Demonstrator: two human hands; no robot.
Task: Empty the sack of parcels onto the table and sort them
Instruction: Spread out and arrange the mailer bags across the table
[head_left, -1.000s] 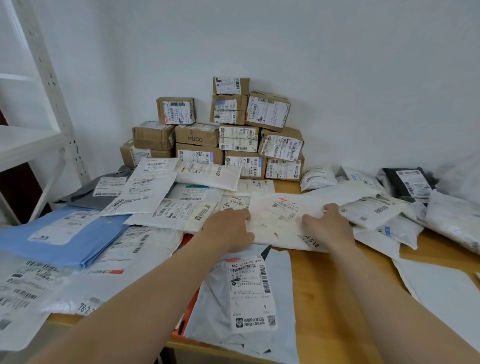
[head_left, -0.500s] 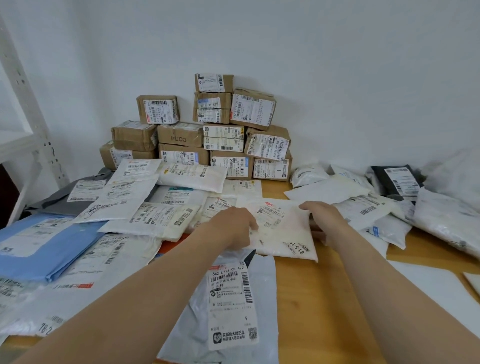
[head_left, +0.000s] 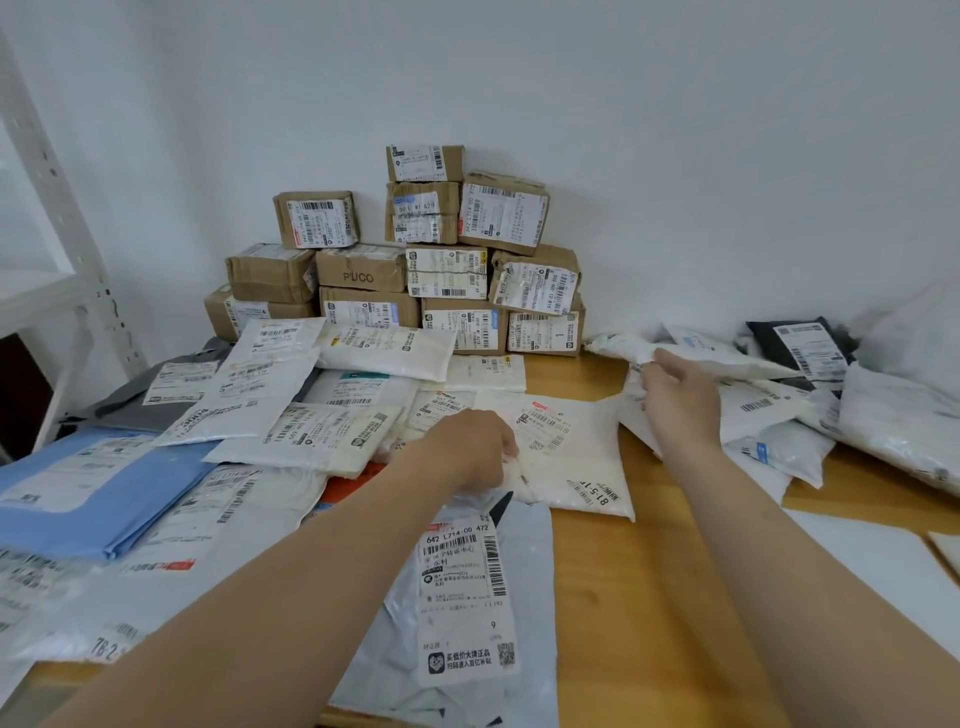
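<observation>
both arms are bare and reach forward from the bottom of the picture. the left arm comes in from the bottom left and slants up toward the middle. the left hand (head_left: 475, 447) is palm down, so we see its back. its fingers curl down over the left edge of a flat white packet (head_left: 571, 457) and hold it. the right arm comes in from the bottom right and goes up and a little to the left. it reaches further out than the left arm. the right hand (head_left: 680, 402) also shows its back. its fingers point away and pinch the edge of a soft white bag (head_left: 727, 364). the two hands are apart and do not touch.
</observation>
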